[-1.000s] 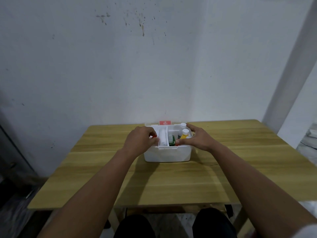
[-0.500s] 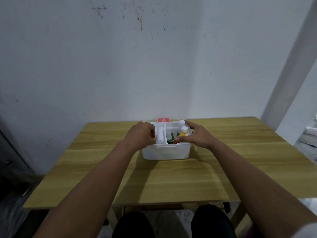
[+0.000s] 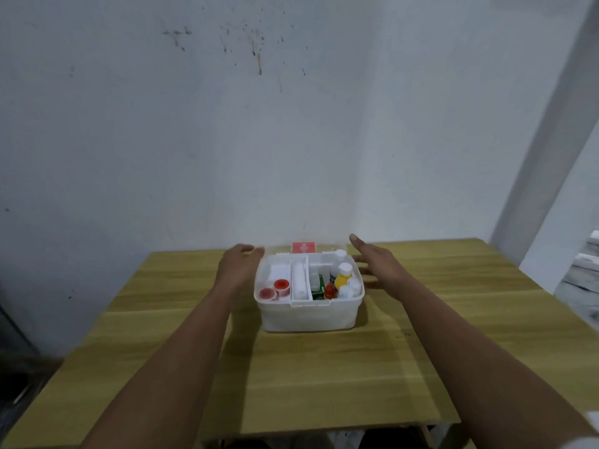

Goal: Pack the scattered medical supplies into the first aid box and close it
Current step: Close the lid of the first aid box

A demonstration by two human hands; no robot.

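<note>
The white first aid box (image 3: 308, 315) stands open at the middle of the wooden table (image 3: 324, 377). Its clear lid with a red label (image 3: 303, 247) is tipped up behind it. Inside lie two red tape rolls (image 3: 281, 284), a white bandage roll (image 3: 299, 281), a green packet (image 3: 319, 285), a yellow bottle (image 3: 342, 278) and a small red-capped bottle (image 3: 329, 290). My left hand (image 3: 238, 264) is beside the box's back left corner, fingers loosely curled near the lid's edge. My right hand (image 3: 372, 260) hovers spread at the back right corner, holding nothing.
A stained white wall (image 3: 259, 140) rises right behind the table. The table's right part (image 3: 486, 286) and its near part are bare wood. Stacked pale things (image 3: 583, 270) sit off the table at the far right. My knees show under the front edge.
Both hands have left the box's inner tray and moved outward and back to the rear corners by the lid. The tape rolls on the left are now uncovered.
</note>
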